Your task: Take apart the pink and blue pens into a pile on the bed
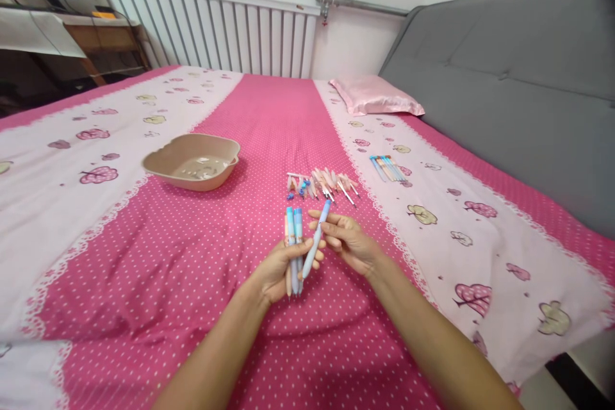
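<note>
My left hand (281,271) is closed around a small bunch of pens (293,250) with blue and peach barrels, held upright side by side. A blue-lilac pen (316,240) leans across beside the bunch, its upper part pinched in my right hand (350,240). The left fingertips touch the lower part of that same pen. Just beyond my hands lies a loose pile of pen parts (329,182) in pink and white, with several small blue pieces (302,188) at its left side.
A beige plastic basin (192,180) stands on the pink dotted bedspread (158,269) to the left. To the right lies a row of pens (387,168). Farther back are a pink pillow (377,95), a grey headboard (509,77) and a white radiator (216,29).
</note>
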`<state>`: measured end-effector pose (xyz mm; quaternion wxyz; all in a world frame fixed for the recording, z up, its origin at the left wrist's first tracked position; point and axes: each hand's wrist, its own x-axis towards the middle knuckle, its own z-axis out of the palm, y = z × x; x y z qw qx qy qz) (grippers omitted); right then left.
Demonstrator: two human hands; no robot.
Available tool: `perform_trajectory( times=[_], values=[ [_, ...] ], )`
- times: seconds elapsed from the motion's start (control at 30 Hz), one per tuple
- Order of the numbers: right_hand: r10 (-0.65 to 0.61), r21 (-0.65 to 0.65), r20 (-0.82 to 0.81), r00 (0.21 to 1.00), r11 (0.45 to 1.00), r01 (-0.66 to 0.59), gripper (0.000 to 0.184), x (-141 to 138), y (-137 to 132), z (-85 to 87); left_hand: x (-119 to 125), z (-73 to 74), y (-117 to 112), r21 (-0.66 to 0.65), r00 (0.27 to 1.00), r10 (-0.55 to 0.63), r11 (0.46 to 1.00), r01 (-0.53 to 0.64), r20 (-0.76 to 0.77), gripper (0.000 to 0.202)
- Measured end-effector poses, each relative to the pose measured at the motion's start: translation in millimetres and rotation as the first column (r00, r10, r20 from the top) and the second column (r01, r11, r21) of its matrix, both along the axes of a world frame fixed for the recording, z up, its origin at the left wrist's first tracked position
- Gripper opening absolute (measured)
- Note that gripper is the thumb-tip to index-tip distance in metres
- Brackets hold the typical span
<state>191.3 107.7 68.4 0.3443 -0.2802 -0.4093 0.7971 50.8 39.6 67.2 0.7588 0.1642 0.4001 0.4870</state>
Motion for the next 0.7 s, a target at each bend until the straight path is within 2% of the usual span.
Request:
perform_trajectory(
  times=[0.1, 0.23, 0.37, 0.43, 0.53, 0.63, 0.7],
  values=[
    [-0.02, 0.006, -0.027, 0.999, 1.0, 0.02, 0.032, 1.0, 1.4, 0.7, 1.1, -0.9, 0.3, 0.02, 0.996, 0.049, 0.999, -0.048, -0.076, 0.012],
    [-0.182, 0.001, -0.023, 0.983, 0.983, 0.182, 0.029, 1.5, 4.7, -1.1, 1.4, -7.8, 1.3, 0.166, 0.942, 0.196, 0.974, -0.155, -0.272, 0.031],
    [-0.253, 0.01, -0.03, 0.967, 0.967, 0.254, 0.029, 2.9, 7.0, -1.0, -0.1, -13.5, 2.1, 0.226, 0.88, 0.286, 0.951, -0.211, -0.381, 0.028],
    [-0.268, 0.024, -0.026, 0.963, 0.963, 0.269, 0.029, 3.4, 7.4, -0.7, -1.0, -14.4, 2.9, 0.21, 0.884, 0.291, 0.951, -0.226, -0.367, 0.024],
    [-0.279, 0.053, -0.03, 0.96, 0.958, 0.28, 0.03, 3.3, 7.1, -0.8, -1.8, -13.0, 4.9, 0.119, 0.908, 0.267, 0.963, -0.241, -0.322, 0.018],
    [-0.266, 0.075, -0.036, 0.963, 0.961, 0.268, 0.029, 2.6, 6.4, -1.4, -1.9, -10.1, 6.9, 0.0, 0.924, 0.252, 0.965, -0.263, -0.287, 0.026],
    [-0.268, 0.08, -0.038, 0.963, 0.959, 0.271, 0.028, 2.0, 6.1, -1.8, -2.0, -8.8, 7.4, -0.029, 0.92, 0.262, 0.959, -0.282, -0.291, 0.027]
  ],
)
